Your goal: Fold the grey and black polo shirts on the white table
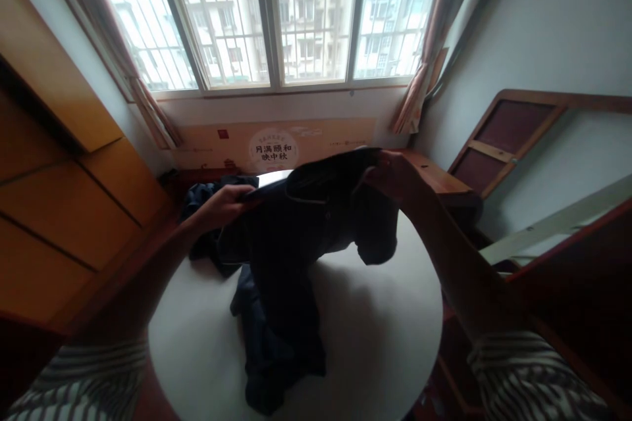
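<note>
Dark navy garment (291, 230), in the head view, hangs over a round white table (385, 348), its upper edge held up near the far side while a long lower part drops toward the near side, seemingly reaching the tabletop. The left hand (228, 204) pinches one end of that edge and the right hand (390, 174) grips the other, slightly higher, so the hands stand well apart with the opening between them. To hold it well, I would level both hands, draw the edge gently taut and let the small round button (328, 216) on the front guide the centring. The bunched lower part probably needs a light shake to fall straight. Keeping clear of the dark bundle of cloth (197, 200) beside the left hand seems wise. Against the bright window (316, 26), the folds are too dark to tell exactly which kind of clothing it is.
</note>
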### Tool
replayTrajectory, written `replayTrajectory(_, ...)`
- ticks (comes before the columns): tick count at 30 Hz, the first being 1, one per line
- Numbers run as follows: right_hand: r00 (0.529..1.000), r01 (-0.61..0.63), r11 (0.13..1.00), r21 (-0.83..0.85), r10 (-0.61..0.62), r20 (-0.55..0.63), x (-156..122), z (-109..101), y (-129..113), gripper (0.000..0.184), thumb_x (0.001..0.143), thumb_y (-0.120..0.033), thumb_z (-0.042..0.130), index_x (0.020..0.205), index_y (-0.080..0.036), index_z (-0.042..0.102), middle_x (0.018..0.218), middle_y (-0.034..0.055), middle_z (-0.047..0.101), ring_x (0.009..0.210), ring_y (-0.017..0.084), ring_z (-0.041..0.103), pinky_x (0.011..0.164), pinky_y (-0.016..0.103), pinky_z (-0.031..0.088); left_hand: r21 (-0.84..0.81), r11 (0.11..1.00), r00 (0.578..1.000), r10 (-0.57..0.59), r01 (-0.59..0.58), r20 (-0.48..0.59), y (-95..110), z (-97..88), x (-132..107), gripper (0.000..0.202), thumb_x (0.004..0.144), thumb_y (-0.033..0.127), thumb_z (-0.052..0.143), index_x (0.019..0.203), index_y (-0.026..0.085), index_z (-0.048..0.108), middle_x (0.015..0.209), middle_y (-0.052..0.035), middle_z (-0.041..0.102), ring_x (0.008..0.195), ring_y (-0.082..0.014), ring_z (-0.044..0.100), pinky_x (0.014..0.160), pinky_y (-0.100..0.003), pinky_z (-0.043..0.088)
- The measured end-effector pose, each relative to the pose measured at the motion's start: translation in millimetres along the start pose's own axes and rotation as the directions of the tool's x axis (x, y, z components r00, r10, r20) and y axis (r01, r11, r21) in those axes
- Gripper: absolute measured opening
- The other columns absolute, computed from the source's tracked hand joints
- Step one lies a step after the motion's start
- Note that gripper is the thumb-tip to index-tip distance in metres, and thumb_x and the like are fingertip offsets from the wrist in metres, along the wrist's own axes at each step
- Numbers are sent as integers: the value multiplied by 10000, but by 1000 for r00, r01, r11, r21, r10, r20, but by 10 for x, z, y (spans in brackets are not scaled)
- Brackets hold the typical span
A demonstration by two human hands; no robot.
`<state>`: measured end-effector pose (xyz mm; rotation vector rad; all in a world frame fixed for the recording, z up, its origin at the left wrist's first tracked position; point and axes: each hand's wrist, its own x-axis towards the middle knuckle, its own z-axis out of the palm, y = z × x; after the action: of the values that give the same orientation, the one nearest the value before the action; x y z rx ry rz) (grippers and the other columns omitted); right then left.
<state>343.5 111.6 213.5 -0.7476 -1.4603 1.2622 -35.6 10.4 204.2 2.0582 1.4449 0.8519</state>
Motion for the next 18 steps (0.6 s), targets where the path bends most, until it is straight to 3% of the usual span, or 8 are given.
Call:
replayTrajectory(3,997,-8,997,-71,3,-73,510,163,74,312,857,-450,615,1037,-203,553,815,20,658,744,171,645,681,306,529,140,990,951,71,-29,-302,64,83,519,221,863,352,615,963,168,687,880,-53,656,993,-287,585,904,-399,447)
replayTrajectory(5,992,-15,963,-269,-19,-125,580,254,216,304,821,-388,669,1023,-185,567,845,36,669,755,162,634,694,292,510,183,981,914,126,-58,-387,149,243,656,211,901,316,572,1035,193,679,996,-82,673,1114,-317,550,998,-434,394)
replayTrajectory(6,992,4,920,-392,-53,-114,504,291,315,273,810,-353,681,993,-172,589,842,44,671,754,161,627,698,288,500,201,976,915,154,-82,-372,191,362,621,230,923,317,542,1066,196,675,1039,-93,673,1113,-315,554,1008,-433,388)
replayTrajectory(7,994,40,859,-510,-84,-64,357,321,430,225,806,-325,682,945,-161,615,824,49,670,741,161,618,697,285,493,226,968,928,179,-107,-328,224,503,516,256,943,328,511,1082,189,675,1055,-104,674,1071,-308,577,993,-426,400)
replayTrajectory(9,985,159,736,-659,-73,156,-101,370,691,159,844,-313,632,854,-155,654,768,51,669,686,158,601,667,283,482,277,951,981,169,-136,-100,242,812,144,319,973,364,462,1107,170,677,1026,-118,685,949,-287,623,906,-400,445)
replayTrajectory(12,893,297,609,-735,96,440,-913,435,1054,150,874,-276,590,855,-168,691,752,46,673,667,162,605,647,281,482,348,933,973,8,-90,230,149,1185,-564,463,980,520,428,1199,178,652,923,-116,695,849,-276,654,799,-368,470)
replayTrajectory(16,866,408,419,-811,102,489,-1535,570,1294,382,882,-246,598,1258,-175,614,1028,112,661,950,246,608,820,356,502,490,855,919,-42,-170,392,10,1364,-1198,814,753,705,671,1409,251,513,1093,-134,642,975,-326,623,840,-402,469)
replayTrajectory(18,863,432,386,-815,87,498,-1577,679,1345,430,913,-299,588,1325,-175,574,1040,119,634,979,259,576,865,386,489,486,831,881,10,-270,472,-11,1394,-1316,665,806,598,692,1378,301,529,1087,-103,630,960,-291,619,838,-381,466)
